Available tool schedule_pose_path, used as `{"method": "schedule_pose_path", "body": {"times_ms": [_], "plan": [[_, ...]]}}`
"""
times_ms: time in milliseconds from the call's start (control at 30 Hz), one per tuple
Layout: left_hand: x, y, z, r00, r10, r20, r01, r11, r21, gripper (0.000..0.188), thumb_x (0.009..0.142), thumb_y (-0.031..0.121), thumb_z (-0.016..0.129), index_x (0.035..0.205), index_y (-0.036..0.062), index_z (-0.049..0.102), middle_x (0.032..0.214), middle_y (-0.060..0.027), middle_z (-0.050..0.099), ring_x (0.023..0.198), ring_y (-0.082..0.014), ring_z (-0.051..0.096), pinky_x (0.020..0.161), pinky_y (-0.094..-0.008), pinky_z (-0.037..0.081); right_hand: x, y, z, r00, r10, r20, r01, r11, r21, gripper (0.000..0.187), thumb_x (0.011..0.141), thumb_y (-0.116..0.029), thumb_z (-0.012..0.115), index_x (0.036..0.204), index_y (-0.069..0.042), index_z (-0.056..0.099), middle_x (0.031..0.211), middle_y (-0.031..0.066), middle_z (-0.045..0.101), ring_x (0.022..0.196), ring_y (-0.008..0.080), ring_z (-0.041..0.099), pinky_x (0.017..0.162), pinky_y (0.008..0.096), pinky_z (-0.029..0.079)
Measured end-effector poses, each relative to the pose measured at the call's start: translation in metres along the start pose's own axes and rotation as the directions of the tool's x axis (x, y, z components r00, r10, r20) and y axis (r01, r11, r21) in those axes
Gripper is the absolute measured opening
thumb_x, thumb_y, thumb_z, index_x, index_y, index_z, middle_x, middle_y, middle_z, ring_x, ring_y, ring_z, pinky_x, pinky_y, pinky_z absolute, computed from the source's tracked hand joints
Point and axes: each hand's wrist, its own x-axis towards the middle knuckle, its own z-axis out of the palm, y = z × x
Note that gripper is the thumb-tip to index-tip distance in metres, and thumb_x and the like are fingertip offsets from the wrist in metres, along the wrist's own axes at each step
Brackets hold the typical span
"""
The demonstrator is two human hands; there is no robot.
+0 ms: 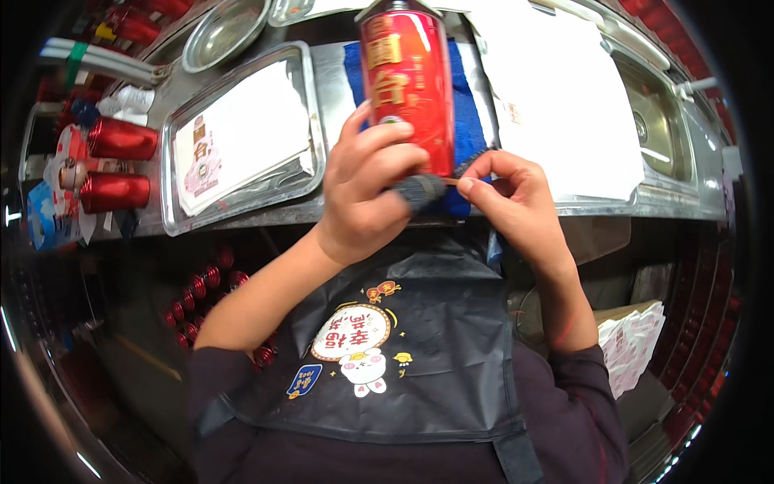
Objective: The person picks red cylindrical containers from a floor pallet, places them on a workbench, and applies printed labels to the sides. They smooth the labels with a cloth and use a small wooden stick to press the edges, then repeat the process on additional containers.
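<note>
A glossy red bottle (415, 89) with gold lettering lies on a blue cloth (472, 89), its narrow end pointing away from me. My left hand (367, 173) is closed around the bottle's near left side. Beneath that hand's fingers, at the near end of the bottle, a dark grey ribbed piece (421, 192) is blurred, and its kind is unclear. My right hand (512, 194) pinches thumb against forefinger just right of the bottle's base. A thin brownish sliver shows at those fingertips, too small to name.
On the left stands a metal tray (165, 181) holding printed white sheets (242, 133), with a metal bowl (226, 36) behind it. Two red bottles (121, 139) lie farther left. White sheets (564, 105) cover the right side, beside a sink (685, 133). Below hang printed papers (633, 347).
</note>
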Motion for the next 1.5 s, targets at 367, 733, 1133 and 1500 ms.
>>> {"method": "schedule_pose_path", "body": {"times_ms": [367,733,1133,1500], "plan": [[-0.034,0.006,0.001,0.953,-0.263,-0.149,0.25,0.963,-0.102,0.047,0.064,0.002,0.087,0.106,0.0095,0.07,0.118,-0.0052,0.066,0.117,-0.0285,0.063,0.112,-0.0574,0.036,-0.015,-0.018,0.002,0.982,-0.17,-0.085,0.161,0.982,-0.1,0.011,0.088,-0.008,0.071,0.083,0.0,0.067,0.082,-0.003,0.057,0.067,0.0002,0.049,0.059,0.0178,0.035],[0.008,-0.002,0.006,0.995,0.103,0.001,-0.103,0.994,0.029,0.019,0.056,0.014,0.072,0.067,0.011,0.056,0.108,-0.0041,0.069,0.108,-0.0276,0.063,0.105,-0.0607,0.043,0.003,0.006,0.001,0.999,0.006,-0.054,-0.004,0.999,0.038,0.012,0.089,-0.011,0.071,0.085,0.0,0.068,0.083,-0.0002,0.063,0.065,0.002,0.053,0.057,0.0192,0.041],[-0.038,0.003,-0.001,0.958,-0.271,-0.098,0.258,0.958,-0.126,0.042,0.066,0.001,0.086,0.103,0.0132,0.069,0.12,-0.0056,0.067,0.118,-0.0314,0.063,0.112,-0.0613,0.035,-0.008,-0.011,0.004,0.994,-0.088,-0.057,0.089,0.996,0.007,0.01,0.088,-0.009,0.072,0.085,-0.001,0.067,0.085,-0.0022,0.062,0.068,0.0004,0.051,0.061,0.0173,0.039],[0.008,-0.001,0.005,0.993,0.103,0.057,-0.105,0.994,0.022,0.016,0.065,0.014,0.077,0.073,0.0109,0.064,0.115,-0.0043,0.069,0.114,-0.0287,0.061,0.105,-0.0604,0.042,-0.001,0.004,0.003,0.997,-0.019,-0.081,0.023,0.999,0.049,0.013,0.088,-0.011,0.073,0.085,0.001,0.068,0.082,-0.0003,0.063,0.064,0.0015,0.051,0.056,0.0196,0.04]]}}
